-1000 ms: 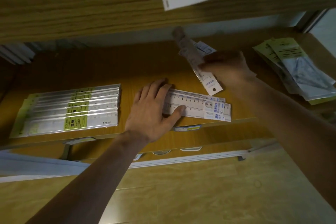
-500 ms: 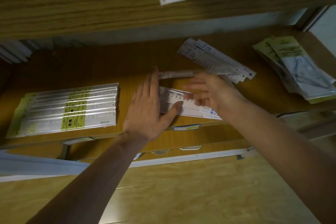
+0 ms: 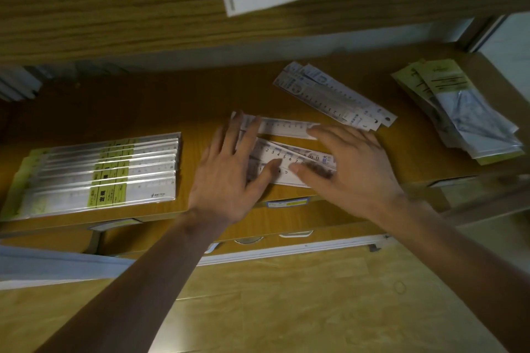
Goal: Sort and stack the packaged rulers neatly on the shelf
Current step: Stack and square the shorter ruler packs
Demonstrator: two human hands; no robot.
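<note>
Packaged rulers (image 3: 282, 162) now under both flat, spread hands; right hand (image 3: 348, 165) newly lowered.

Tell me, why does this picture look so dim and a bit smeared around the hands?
Head view: the shelf is dimly lit, darkest toward its back under the upper board. The right hand and the small rulers under it are motion-blurred; the left stack of rulers reads sharper. Straight edges bow from the wide-angle lens.
</note>
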